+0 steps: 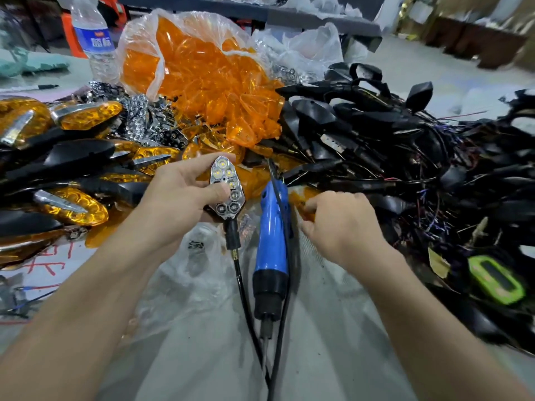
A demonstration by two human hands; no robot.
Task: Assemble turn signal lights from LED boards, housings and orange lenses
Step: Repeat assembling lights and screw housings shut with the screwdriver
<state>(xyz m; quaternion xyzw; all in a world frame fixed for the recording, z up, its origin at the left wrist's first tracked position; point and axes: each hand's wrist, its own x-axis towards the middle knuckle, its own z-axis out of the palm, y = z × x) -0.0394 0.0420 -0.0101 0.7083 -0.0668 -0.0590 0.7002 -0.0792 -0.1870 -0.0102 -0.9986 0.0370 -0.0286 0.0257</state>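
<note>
The left hand [179,189] is gripping a half-built turn signal light [227,188]: the thumb is pressing on the shiny reflector face with its small LEDs, and the fingers are closing around the black body behind it. The light is standing almost upright, with its pointed end up, and its black stem and cable [241,273] are hanging down from the bottom.

The right hand [341,224] is curling over an orange lens [302,202] that is lying on the table [333,357], just to the right of a blue electric screwdriver [272,241]. The fingertips are pinching at the lens, but I cannot tell if they are already holding it firmly.

The screwdriver is lying on the table between the two hands, with its tip pointing away from the person.

Behind the hands, a clear plastic bag [199,62] is spilling many orange lenses. On the left, finished lights [75,206] with orange covers are lying in a pile. On the right, black housings [376,125] with thin wires are making a big tangled heap. A water bottle [94,39] is standing at the far left, behind the bag.
</note>
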